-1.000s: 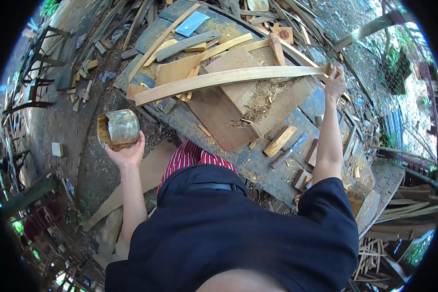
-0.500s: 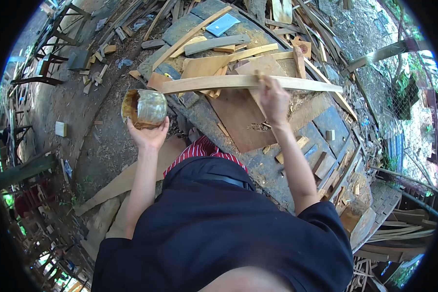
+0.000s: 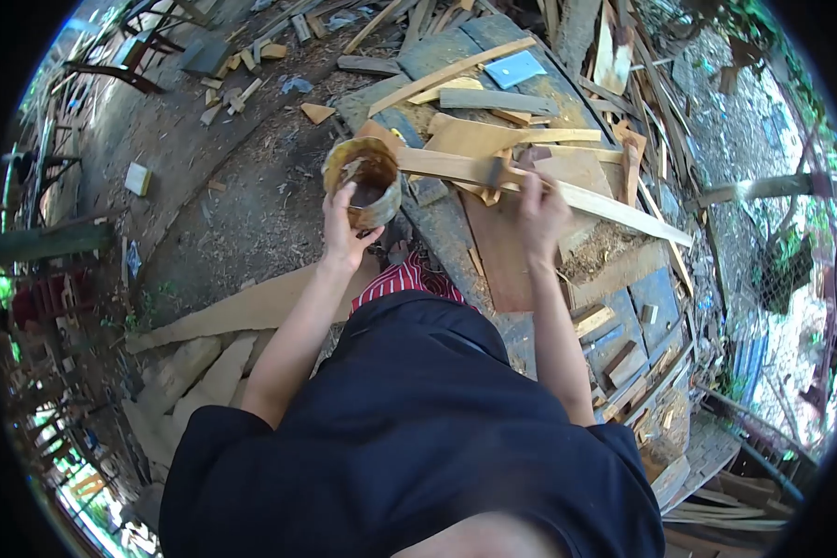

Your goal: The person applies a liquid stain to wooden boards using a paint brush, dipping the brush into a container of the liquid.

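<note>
My left hand (image 3: 346, 223) is wrapped round the side of a stained, crusted pot (image 3: 389, 197). The pot is tilted so its opening shows, with brownish residue inside. In my right hand (image 3: 542, 214) is a small brush (image 3: 498, 173), blurred by motion, its dark head over a long pale wooden strip (image 3: 623, 212). The brush seems to touch the strip's upper face, though blur hides the exact contact. The strip slants from beside the pot down to the right across the cluttered worktable (image 3: 428, 244).
A brown board (image 3: 502, 270) lies under the strip, with wood shavings (image 3: 597, 253) beside it. A blue flat object (image 3: 514, 69) and several offcuts lie at the table's far side. A wide plank (image 3: 242, 307) lies by my left forearm; scraps litter the ground.
The pot in my left hand has moved right, towards the strip, and its opening now shows more. My right hand with the brush sits slightly lower. The whole view has shifted and turned.
</note>
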A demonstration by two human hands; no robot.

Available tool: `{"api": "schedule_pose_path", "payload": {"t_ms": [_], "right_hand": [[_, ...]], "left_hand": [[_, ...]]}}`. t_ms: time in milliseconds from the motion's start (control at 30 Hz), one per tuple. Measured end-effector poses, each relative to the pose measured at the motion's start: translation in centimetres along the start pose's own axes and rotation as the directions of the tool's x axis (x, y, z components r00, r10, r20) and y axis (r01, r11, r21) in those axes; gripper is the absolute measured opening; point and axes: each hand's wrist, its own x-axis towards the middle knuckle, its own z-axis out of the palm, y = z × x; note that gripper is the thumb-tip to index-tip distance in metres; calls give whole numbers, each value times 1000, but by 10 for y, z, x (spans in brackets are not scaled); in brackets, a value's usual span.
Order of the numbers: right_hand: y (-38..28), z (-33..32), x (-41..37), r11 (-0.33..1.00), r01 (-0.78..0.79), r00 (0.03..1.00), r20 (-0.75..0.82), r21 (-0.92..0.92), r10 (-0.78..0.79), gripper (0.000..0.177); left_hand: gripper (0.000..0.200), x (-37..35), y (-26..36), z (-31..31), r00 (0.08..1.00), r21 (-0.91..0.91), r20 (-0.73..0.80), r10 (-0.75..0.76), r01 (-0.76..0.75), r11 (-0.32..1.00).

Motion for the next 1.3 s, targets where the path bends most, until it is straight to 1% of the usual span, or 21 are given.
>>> {"api": "schedule_pose_path", "payload": {"t_ms": [33,67,133,200,267,333,467,533,567,600,667,733,767,833,933,1033,1067,1133,1200,1267,1300], "right_hand": [[6,-13,4,1000,-12,1000,-11,1,12,21],[10,-19,6,993,31,999,-39,116,-27,18],[-40,-24,-4,980,95,993,46,174,-105,16],[-69,-7,-21,944,114,956,224,309,-189,16],[-90,11,-39,965,125,826,514,229,-229,16],[-66,50,-50,888,424,719,530,177,-449,14],[-66,53,-54,882,420,761,445,216,-472,14],[-81,20,-42,964,117,920,340,241,-197,15],[-71,10,-33,965,102,958,237,241,-160,15],[-58,1,-21,966,88,984,132,243,-123,16],[-26,-20,1,988,152,988,-37,-32,-153,17],[-18,-34,10,935,204,971,-63,-290,-231,18],[-15,-32,5,944,135,988,-27,-302,-150,18],[-22,-2,-10,909,265,963,36,-321,-267,17],[-44,55,-35,920,363,924,185,-148,-335,14],[-64,89,-43,932,336,908,216,138,-360,15],[-65,89,-42,936,325,908,232,139,-349,17],[-61,76,-31,958,237,946,188,162,-266,20],[-47,41,-16,992,121,980,153,25,-124,22],[-18,0,-4,987,-110,990,97,119,99,22],[-14,-31,3,991,-76,997,-9,-111,75,21]], "left_hand": [[80,-3,1,0,1000,75,4,25,-25,997],[84,-5,0,1,999,153,18,46,-48,987],[81,-7,-4,3,998,233,28,50,-55,971],[78,-12,-5,5,997,334,57,48,-64,941],[79,-17,-3,9,987,350,162,13,-69,934],[76,-19,-7,9,975,365,222,4,-87,927],[72,-20,-4,6,993,327,121,-8,-32,944],[69,-2,-8,-18,981,-2,113,-156,157,988],[69,1,-5,-24,961,-83,162,-226,241,967],[69,5,-4,-29,961,-87,162,-223,239,967],[71,10,-2,-41,961,-221,90,-262,275,936],[73,11,3,-46,968,-213,63,-242,250,945],[73,12,5,-47,971,-202,45,-233,237,950],[73,14,7,-44,971,-167,39,-238,241,956],[72,14,13,-35,968,-167,50,-246,251,953],[72,10,17,-27,972,-160,128,-199,218,963],[72,10,15,-27,967,-145,141,-214,234,962],[73,10,14,-28,975,-148,119,-186,203,968],[74,15,9,-32,973,-142,116,-199,215,966],[76,16,8,-32,963,-163,103,-250,264,951],[76,14,8,-29,964,-166,103,-246,261,951]]}}
